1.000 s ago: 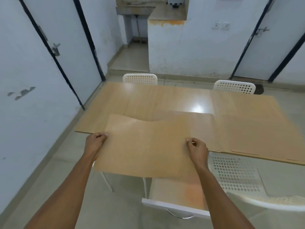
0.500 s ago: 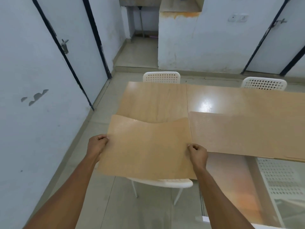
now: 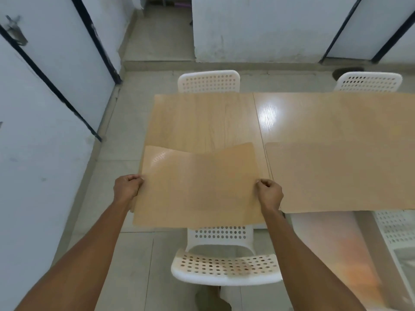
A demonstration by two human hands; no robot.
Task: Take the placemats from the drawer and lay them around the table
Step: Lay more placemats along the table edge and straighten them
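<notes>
Thin tan wood-grain placemat (image 3: 197, 187) sags above the light wooden table (image 3: 202, 122) near edge, left hand (image 3: 126, 187) and right hand (image 3: 269, 193) each with a closed grip on a side. Lowered unevenly, it could overhang and slip off.

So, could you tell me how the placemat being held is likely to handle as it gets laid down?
The held placemat is probably floppy: its far edge dips between the left hand and right hand. It seems light, since pinches at the two side edges carry it. The sheen near its far left corner suggests a smooth surface, so it may slide on the glossy table.
</notes>
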